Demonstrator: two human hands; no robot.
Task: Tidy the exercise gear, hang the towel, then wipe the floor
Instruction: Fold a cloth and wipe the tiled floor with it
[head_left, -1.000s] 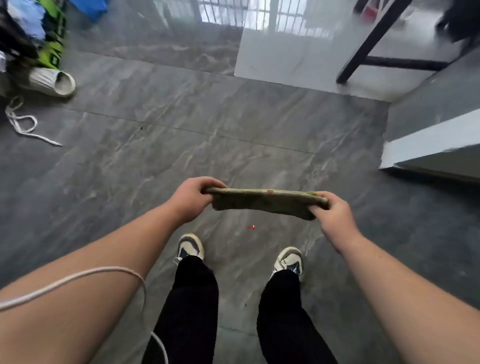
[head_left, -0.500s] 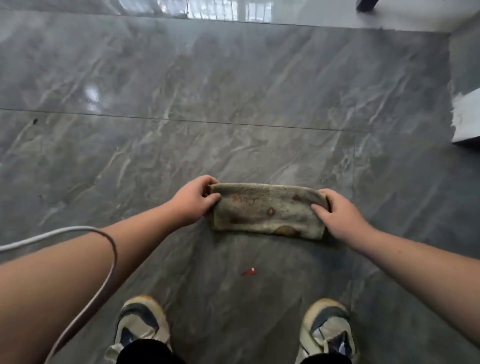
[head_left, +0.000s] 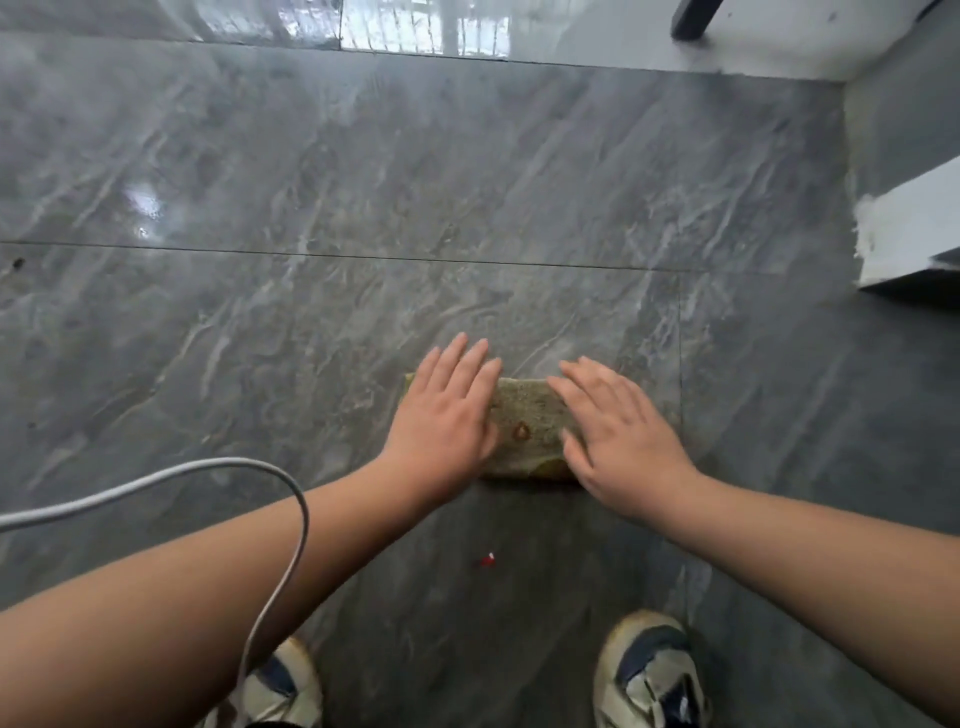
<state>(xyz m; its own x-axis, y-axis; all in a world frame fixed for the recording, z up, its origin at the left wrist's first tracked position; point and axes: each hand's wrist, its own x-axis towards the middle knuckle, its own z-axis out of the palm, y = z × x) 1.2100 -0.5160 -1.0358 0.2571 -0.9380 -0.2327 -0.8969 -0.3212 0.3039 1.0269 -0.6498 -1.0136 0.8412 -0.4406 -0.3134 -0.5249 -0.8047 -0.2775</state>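
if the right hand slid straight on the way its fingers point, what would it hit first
Nothing obvious: the right hand, flat on the cloth, points up-left over bare grey floor tiles; the way looks free to the picture's top edge.

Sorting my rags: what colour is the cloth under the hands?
The cloth is olive green with reddish-brown stains, shown in the head view.

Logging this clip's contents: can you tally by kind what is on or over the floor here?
Hands: 2, left hand and right hand, flat on the cloth
Cloth: 1
Shoes: 2, and
Cable: 1
Red scrap: 1
Total: 7
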